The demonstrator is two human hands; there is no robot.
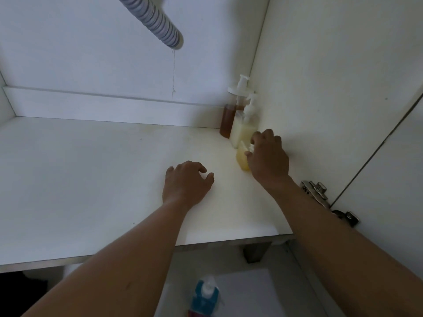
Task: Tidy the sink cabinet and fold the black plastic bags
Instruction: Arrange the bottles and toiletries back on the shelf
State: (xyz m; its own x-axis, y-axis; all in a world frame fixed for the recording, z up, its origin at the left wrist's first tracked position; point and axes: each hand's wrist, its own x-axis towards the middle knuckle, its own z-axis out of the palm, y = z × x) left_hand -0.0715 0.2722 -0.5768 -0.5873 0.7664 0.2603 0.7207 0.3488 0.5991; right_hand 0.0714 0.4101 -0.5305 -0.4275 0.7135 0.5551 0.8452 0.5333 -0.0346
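The white cabinet floor (91, 179) stretches ahead of me. Three pump bottles stand in a row along the right wall: a brown-liquid bottle (227, 121) at the back, a pale milky bottle (241, 131) in the middle, and a small yellow bottle (242, 159) nearest me. My right hand (267, 159) grips the top of the small yellow bottle, hiding its pump. My left hand (186, 181) rests on the cabinet floor to the left of it, fingers loosely curled, holding nothing. No black plastic bags are in view.
A grey corrugated drain hose (155, 21) hangs from above at the back, with a thread dangling from its end. Door hinges (314, 191) sit at the right front edge. A blue pump bottle (204, 296) stands on the floor below the cabinet front.
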